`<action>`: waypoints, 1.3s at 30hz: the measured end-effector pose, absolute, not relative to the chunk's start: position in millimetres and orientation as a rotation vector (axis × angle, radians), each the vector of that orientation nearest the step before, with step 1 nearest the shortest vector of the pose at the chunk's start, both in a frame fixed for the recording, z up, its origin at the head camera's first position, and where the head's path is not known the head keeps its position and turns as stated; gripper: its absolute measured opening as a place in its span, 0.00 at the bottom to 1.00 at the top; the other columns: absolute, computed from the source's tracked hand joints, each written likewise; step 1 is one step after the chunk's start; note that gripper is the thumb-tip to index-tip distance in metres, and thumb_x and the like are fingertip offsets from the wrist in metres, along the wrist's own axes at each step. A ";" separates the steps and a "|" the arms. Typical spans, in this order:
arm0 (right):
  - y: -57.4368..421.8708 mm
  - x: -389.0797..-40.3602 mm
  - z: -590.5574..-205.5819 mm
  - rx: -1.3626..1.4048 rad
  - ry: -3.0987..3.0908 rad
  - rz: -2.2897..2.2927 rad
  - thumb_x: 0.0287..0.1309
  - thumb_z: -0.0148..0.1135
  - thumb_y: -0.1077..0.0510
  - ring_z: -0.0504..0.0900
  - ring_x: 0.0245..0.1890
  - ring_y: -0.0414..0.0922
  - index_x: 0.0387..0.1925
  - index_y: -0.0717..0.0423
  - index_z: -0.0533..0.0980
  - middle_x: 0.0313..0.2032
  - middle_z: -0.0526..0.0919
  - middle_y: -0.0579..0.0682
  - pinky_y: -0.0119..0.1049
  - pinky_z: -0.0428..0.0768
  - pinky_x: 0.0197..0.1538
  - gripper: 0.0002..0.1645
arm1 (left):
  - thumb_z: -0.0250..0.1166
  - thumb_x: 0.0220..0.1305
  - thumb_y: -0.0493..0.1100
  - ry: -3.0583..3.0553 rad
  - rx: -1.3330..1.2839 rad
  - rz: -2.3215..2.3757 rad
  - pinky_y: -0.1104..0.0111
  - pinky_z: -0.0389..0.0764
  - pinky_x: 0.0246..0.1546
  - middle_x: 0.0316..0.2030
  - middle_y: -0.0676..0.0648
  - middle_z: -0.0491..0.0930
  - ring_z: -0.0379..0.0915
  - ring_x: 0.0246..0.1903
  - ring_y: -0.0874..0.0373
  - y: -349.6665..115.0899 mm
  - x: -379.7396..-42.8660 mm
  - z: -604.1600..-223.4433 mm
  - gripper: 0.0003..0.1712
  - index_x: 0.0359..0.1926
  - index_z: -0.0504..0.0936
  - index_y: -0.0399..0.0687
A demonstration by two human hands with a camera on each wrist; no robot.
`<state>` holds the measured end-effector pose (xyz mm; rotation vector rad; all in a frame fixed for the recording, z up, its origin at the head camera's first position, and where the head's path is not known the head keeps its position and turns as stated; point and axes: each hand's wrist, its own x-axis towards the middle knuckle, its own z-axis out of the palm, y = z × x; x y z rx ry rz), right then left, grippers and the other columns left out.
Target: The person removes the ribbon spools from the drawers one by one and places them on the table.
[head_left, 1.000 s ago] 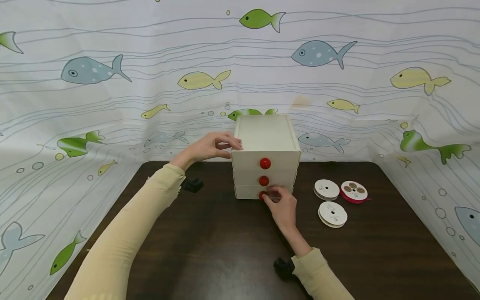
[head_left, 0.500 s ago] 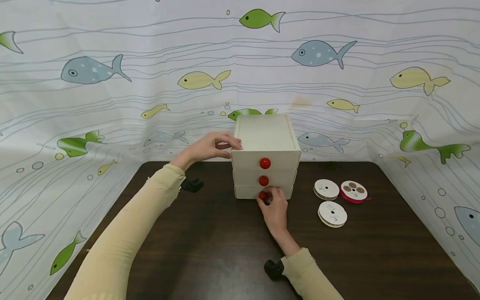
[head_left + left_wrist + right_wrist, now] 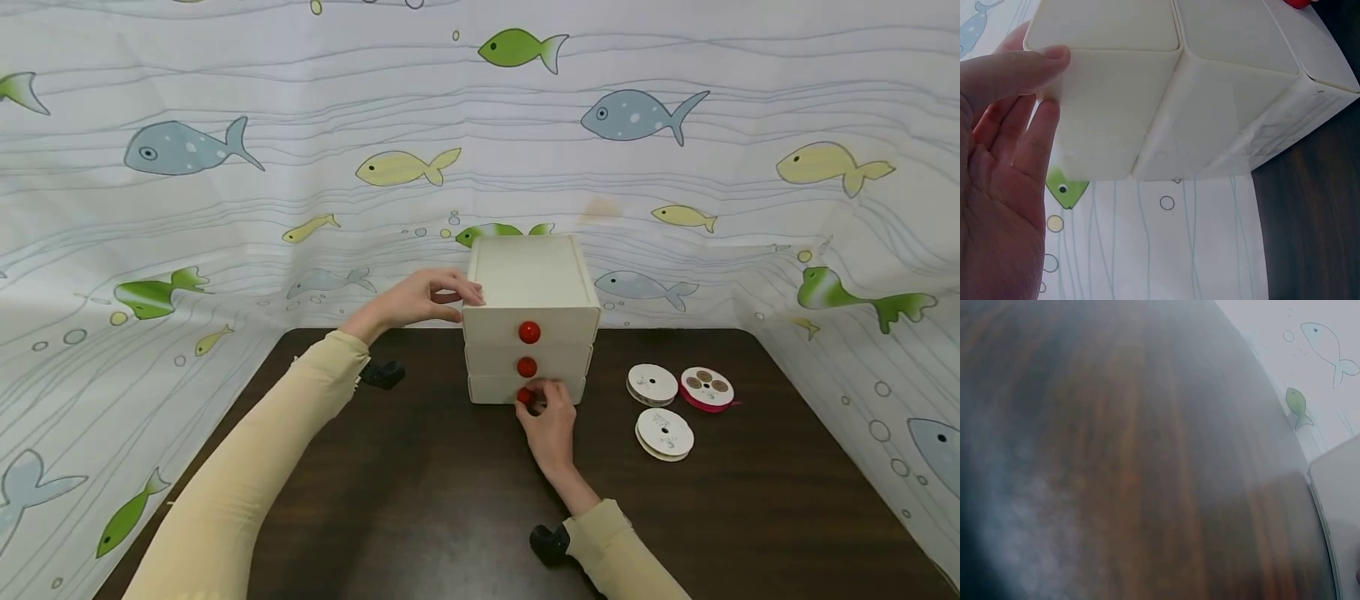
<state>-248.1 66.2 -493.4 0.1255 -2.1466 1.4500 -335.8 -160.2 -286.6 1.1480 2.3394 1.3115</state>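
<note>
A white drawer cabinet point(image 3: 531, 271) with three stacked drawers stands at the back of the dark table. Each drawer front has a round red knob, such as the top knob point(image 3: 529, 332) and the middle knob point(image 3: 527, 367). My left hand point(image 3: 420, 298) grips the cabinet's upper left corner. In the left wrist view, the thumb point(image 3: 1054, 56) lies on its edge. Down at the lowest drawer, my right hand point(image 3: 551, 429) pinches the bottom knob point(image 3: 525, 396), partly covering it. All drawers look closed. The right wrist view shows mostly blurred tabletop, with the cabinet's edge point(image 3: 1341, 506) at the right.
Right of the cabinet lie three flat ribbon spools: a white spool point(image 3: 652, 384), a spool with red ribbon point(image 3: 707, 388) and a nearer white spool point(image 3: 664, 433). A fish-print curtain point(image 3: 405, 83) surrounds the dark wooden table point(image 3: 420, 500).
My right hand has shifted left, and its fingers have closed round the bottom knob. The left hand stays on the cabinet corner. The head view has tilted very slightly.
</note>
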 end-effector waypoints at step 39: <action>56.3 -245.1 -494.2 -0.042 -2.012 1.542 0.46 0.75 0.68 0.81 0.39 0.52 0.35 0.58 0.82 0.38 0.79 0.57 0.43 0.90 0.39 0.13 | 0.67 0.60 0.28 2.351 1.166 1.317 0.60 0.72 0.70 0.56 0.38 0.76 0.66 0.69 0.48 -161.1 -338.1 -290.0 0.15 0.49 0.84 0.34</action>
